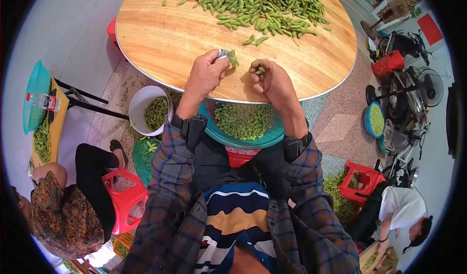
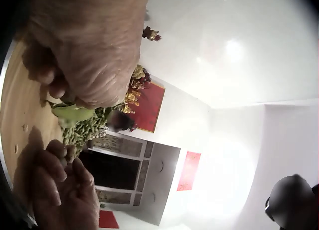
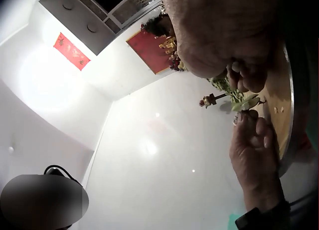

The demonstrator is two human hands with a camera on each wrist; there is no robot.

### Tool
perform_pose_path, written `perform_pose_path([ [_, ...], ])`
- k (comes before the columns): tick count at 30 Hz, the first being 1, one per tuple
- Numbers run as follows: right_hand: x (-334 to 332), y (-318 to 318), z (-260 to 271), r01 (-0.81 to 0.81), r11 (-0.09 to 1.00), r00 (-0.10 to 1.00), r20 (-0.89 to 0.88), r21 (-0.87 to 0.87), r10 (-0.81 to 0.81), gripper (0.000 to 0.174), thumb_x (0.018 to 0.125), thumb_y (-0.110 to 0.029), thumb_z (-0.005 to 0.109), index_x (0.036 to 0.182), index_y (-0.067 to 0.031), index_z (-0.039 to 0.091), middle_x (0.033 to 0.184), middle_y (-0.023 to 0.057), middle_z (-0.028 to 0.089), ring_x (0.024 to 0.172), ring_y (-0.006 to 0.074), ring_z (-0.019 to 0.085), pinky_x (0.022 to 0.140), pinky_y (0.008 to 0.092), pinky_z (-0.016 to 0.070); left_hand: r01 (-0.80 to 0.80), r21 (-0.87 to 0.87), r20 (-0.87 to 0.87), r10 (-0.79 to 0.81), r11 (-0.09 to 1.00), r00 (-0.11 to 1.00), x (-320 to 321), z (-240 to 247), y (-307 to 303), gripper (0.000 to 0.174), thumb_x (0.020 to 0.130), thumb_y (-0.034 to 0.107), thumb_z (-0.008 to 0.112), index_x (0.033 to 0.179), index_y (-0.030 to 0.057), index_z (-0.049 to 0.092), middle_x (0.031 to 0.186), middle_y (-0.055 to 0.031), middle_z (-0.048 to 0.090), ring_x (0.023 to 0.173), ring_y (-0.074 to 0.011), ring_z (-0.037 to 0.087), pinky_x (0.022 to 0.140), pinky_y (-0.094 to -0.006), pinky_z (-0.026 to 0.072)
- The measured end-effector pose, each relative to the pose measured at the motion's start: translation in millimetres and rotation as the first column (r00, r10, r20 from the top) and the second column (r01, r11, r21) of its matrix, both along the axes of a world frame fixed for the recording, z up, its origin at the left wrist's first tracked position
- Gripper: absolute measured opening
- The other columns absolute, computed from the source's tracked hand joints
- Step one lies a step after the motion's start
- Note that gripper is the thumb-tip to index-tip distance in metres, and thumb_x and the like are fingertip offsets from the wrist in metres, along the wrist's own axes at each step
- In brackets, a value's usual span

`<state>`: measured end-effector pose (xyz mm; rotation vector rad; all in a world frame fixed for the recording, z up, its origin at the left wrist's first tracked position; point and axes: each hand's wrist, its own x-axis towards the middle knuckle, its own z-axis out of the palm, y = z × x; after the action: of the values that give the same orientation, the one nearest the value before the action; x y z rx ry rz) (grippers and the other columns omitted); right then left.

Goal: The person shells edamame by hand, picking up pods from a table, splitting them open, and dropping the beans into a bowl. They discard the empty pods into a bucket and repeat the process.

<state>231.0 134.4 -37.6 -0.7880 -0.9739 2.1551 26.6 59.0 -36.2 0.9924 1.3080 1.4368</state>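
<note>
Above the table's near edge, the left hand (image 1: 205,75) pinches a green pod (image 1: 233,59) between thumb and fingers; something whitish wraps a fingertip. The same pod (image 2: 73,114) hangs below the left hand (image 2: 92,50) in the left wrist view. To its right, the right hand (image 1: 275,82) has its fingers curled round a small green bean (image 1: 260,70), which also shows as a pale bean (image 3: 236,66) at the fingertips in the right wrist view. The hands are apart. Shelled beans (image 1: 243,120) lie in a teal basin (image 1: 209,134) below the table edge.
A large heap of pods (image 1: 253,4) covers the far part of the wooden table (image 1: 160,45), with two loose pods (image 1: 255,40) nearer. A white bucket (image 1: 138,99) holding pods stands left of the basin. Two other people sit at left and right, near red stools (image 1: 127,201).
</note>
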Motion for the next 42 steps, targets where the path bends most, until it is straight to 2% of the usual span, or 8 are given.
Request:
perform_pose_path([
  [6, -5.8, -8.8, 3.4, 0.013, 1.000, 0.994, -0.106, 0.026, -0.010, 0.039, 0.108, -0.027, 0.046, 0.120, 0.0095, 0.051, 0.110, 0.0166, 0.059, 0.097, 0.0260, 0.067, 0.088, 0.0357, 0.0601, -0.025, 0.093, -0.165, 0.040, 0.995, 0.985, -8.7, -0.2, -3.0, 0.015, 0.099, 0.017, 0.061, 0.102, 0.0038, 0.066, 0.063, 0.0046, 0.052, 0.047, -0.0020, 0.041, 0.043, -0.0208, 0.0332],
  [12, -2.6, -7.3, 0.4, 0.037, 0.998, 0.996, -0.082, 0.049, -0.033, 0.038, 0.107, -0.025, 0.050, 0.122, 0.0093, 0.052, 0.112, 0.0171, 0.060, 0.099, 0.0276, 0.068, 0.089, 0.0371, 0.0599, -0.233, 0.053, -0.163, 0.238, 0.971, 0.958, -21.0, -7.9, -8.0, 0.019, 0.097, 0.015, 0.062, 0.107, 0.0000, 0.067, 0.075, -0.0027, 0.060, 0.065, -0.0100, 0.055, 0.058, -0.0268, 0.0432],
  [17, 14.4, -1.2, -3.0, 0.116, 0.992, 0.990, -0.081, 0.050, -0.112, 0.033, 0.106, -0.023, 0.053, 0.119, 0.0069, 0.057, 0.107, 0.0155, 0.063, 0.098, 0.0268, 0.068, 0.085, 0.0360, 0.0605, -0.262, 0.527, -0.635, 0.580, 0.808, 0.511, -9.9, -8.1, 5.0, 0.012, 0.097, 0.013, 0.060, 0.100, 0.0029, 0.065, 0.088, -0.0150, 0.061, 0.083, -0.0323, 0.060, 0.072, -0.0435, 0.0489],
  [20, 22.5, 1.8, -5.0, 0.132, 0.989, 0.985, -0.122, 0.064, -0.123, 0.028, 0.105, -0.021, 0.055, 0.117, 0.0054, 0.059, 0.107, 0.0146, 0.063, 0.096, 0.0253, 0.067, 0.084, 0.0345, 0.0606, -0.070, 0.483, -0.831, 0.482, 0.873, 0.279, 12.9, -16.4, 22.9, 0.007, 0.089, 0.012, 0.060, 0.086, 0.0060, 0.060, 0.085, -0.0140, 0.058, 0.086, -0.0321, 0.060, 0.075, -0.0466, 0.0481],
  [29, 18.7, 1.9, -8.0, 0.149, 0.982, 0.987, -0.069, 0.114, -0.142, 0.026, 0.105, -0.019, 0.057, 0.118, 0.0040, 0.061, 0.110, 0.0130, 0.065, 0.096, 0.0209, 0.067, 0.082, 0.0296, 0.0613, 0.112, 0.455, -0.888, 0.439, 0.884, 0.136, 6.8, -16.0, -21.4, 0.014, 0.083, 0.011, 0.060, 0.095, 0.0049, 0.063, 0.094, -0.0128, 0.058, 0.096, -0.0311, 0.060, 0.084, -0.0416, 0.0498],
  [32, 18.3, -1.4, -6.9, 0.153, 0.972, 0.988, -0.047, 0.180, -0.147, 0.027, 0.104, -0.018, 0.059, 0.119, 0.0045, 0.060, 0.111, 0.0126, 0.065, 0.096, 0.0208, 0.068, 0.081, 0.0300, 0.0619, 0.048, 0.369, -0.915, 0.354, 0.928, 0.195, -49.1, -16.2, -51.9, 0.019, 0.083, 0.006, 0.060, 0.101, 0.0014, 0.065, 0.100, -0.0196, 0.063, 0.096, -0.0374, 0.062, 0.086, -0.0481, 0.0505],
  [37, 10.1, -2.6, -0.9, 0.156, 0.981, 0.988, -0.004, 0.114, -0.157, 0.030, 0.106, -0.020, 0.056, 0.121, 0.0053, 0.059, 0.109, 0.0144, 0.065, 0.094, 0.0233, 0.068, 0.080, 0.0335, 0.0614, -0.168, 0.444, -0.896, 0.433, 0.880, -0.098, -133.5, -17.0, -99.2, 0.021, 0.084, 0.004, 0.059, 0.104, -0.0008, 0.065, 0.100, -0.0182, 0.062, 0.095, -0.0381, 0.059, 0.083, -0.0479, 0.0484],
  [42, 20.4, -15.8, 10.6, 0.018, 0.997, 1.000, 0.023, 0.072, -0.020, 0.036, 0.107, -0.024, 0.053, 0.122, 0.0081, 0.057, 0.110, 0.0170, 0.066, 0.093, 0.0256, 0.070, 0.085, 0.0339, 0.0607, -0.345, 0.419, -0.903, 0.426, 0.840, -0.060, -172.4, -24.3, -132.3, 0.015, 0.095, 0.003, 0.055, 0.108, 0.0005, 0.062, 0.097, -0.0188, 0.058, 0.094, -0.0382, 0.058, 0.081, -0.0489, 0.0463],
])
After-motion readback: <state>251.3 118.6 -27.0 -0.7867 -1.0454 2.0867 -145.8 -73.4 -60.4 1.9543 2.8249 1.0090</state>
